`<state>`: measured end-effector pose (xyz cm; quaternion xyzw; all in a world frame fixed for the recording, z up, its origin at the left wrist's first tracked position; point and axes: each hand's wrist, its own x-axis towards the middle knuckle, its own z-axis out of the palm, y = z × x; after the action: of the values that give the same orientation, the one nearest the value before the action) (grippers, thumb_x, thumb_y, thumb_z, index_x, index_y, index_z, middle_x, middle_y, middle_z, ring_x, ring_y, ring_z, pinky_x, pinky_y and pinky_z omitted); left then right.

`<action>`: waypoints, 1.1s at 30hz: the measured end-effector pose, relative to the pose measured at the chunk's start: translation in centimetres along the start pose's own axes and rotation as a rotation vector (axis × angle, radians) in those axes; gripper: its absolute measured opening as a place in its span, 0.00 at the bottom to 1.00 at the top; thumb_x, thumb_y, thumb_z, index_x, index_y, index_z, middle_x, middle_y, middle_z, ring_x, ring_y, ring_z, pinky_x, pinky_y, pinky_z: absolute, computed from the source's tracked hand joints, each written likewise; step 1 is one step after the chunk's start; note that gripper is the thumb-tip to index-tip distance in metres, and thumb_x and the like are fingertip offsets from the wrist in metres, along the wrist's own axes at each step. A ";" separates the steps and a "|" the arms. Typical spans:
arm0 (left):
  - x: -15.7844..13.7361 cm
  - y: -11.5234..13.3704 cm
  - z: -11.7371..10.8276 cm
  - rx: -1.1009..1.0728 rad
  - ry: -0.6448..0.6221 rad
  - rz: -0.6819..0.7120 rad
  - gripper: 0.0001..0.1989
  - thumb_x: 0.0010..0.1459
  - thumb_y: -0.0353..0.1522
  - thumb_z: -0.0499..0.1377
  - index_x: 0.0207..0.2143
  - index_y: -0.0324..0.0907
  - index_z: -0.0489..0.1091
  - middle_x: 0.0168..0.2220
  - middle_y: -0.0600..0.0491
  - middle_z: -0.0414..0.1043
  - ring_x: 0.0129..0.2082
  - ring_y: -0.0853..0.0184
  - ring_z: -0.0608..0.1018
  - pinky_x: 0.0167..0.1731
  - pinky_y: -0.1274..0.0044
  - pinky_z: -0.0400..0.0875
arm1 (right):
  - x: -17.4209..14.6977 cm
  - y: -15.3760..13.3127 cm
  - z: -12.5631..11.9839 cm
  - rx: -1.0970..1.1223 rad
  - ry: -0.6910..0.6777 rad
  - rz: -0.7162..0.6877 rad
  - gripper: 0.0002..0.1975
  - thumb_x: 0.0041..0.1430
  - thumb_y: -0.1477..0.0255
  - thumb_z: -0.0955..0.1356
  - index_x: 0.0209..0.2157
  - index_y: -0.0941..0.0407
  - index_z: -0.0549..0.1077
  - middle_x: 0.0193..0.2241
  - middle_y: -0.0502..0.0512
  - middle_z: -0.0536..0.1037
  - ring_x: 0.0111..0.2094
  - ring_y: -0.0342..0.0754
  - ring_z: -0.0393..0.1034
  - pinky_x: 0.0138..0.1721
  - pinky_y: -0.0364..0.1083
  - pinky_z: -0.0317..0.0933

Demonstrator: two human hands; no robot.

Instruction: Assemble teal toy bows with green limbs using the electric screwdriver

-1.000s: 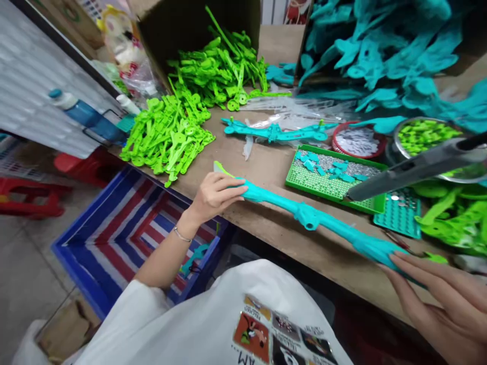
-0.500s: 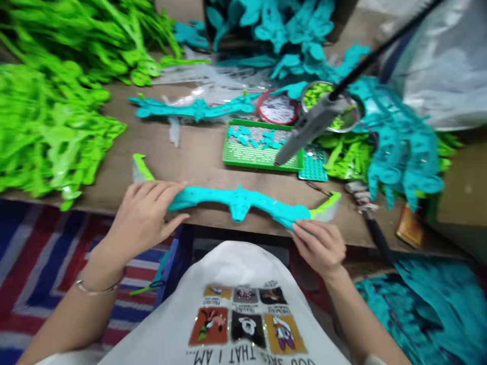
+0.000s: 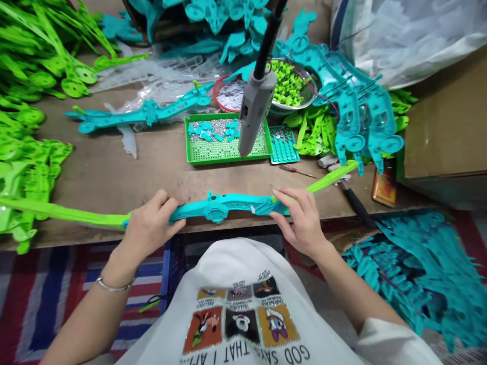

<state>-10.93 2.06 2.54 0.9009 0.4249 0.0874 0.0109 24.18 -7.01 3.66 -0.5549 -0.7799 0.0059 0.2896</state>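
A teal plastic toy bow [image 3: 236, 204] with long lime-green limbs lies across the front edge of the bench, held in both my hands. My left hand [image 3: 149, 223] is closed around its left part, beside the joint where a green limb reaches far left. My right hand [image 3: 300, 218] grips the right end of the teal body, thumb below and fingers on top, by the other green limb [image 3: 333, 176]. The bow's middle hub shows between my hands. Just above the bench, a grey electric screwdriver [image 3: 255, 109] hangs tip down.
Behind the bow are a green tray [image 3: 228, 161] of screws and teal pieces, a small teal tray [image 3: 284, 144] and a thin screwdriver [image 3: 297, 171]. Another teal bow body [image 3: 148, 112] lies farther back. Lime-green parts [image 3: 30, 137] heap at left; a steel bowl [image 3: 306, 96] stands right.
The green limbs have swung outward from folded to extended on both sides. The bow has been turned over, and my right hand has moved slightly left and up. The view has shifted right.
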 end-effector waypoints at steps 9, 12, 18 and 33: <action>0.0 2.6 -1.3 -0.005 0.161 0.044 0.19 0.63 0.38 0.62 0.52 0.37 0.67 0.46 0.42 0.76 0.43 0.54 0.77 0.41 0.67 0.69 | 2.7 0.0 1.4 0.187 -0.270 -0.028 0.16 0.67 0.70 0.66 0.55 0.58 0.70 0.44 0.61 0.79 0.44 0.53 0.71 0.45 0.54 0.66; 1.9 5.5 -2.1 -0.194 0.215 0.099 0.35 0.59 0.50 0.64 0.59 0.36 0.64 0.51 0.39 0.76 0.48 0.53 0.77 0.49 0.64 0.68 | 2.3 0.1 1.4 0.188 -0.231 -0.068 0.15 0.67 0.71 0.67 0.54 0.58 0.70 0.43 0.61 0.79 0.43 0.52 0.71 0.43 0.51 0.66; 4.9 9.9 -1.2 -0.208 0.310 0.165 0.09 0.66 0.37 0.61 0.40 0.41 0.74 0.34 0.53 0.80 0.32 0.65 0.77 0.37 0.70 0.66 | 1.6 -0.3 1.9 0.078 -0.169 -0.114 0.11 0.66 0.72 0.68 0.48 0.59 0.72 0.39 0.58 0.80 0.37 0.50 0.67 0.37 0.50 0.60; 1.9 5.2 0.3 0.047 0.277 0.076 0.23 0.59 0.50 0.64 0.44 0.41 0.71 0.26 0.52 0.73 0.26 0.60 0.75 0.27 0.71 0.62 | 1.9 -0.4 2.4 0.024 -0.042 -0.152 0.12 0.67 0.69 0.67 0.50 0.58 0.71 0.40 0.58 0.80 0.40 0.50 0.71 0.40 0.50 0.63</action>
<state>-5.72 0.17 2.98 0.8957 0.3900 0.2014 -0.0721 22.30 -4.80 2.64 -0.4903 -0.8255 0.0053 0.2794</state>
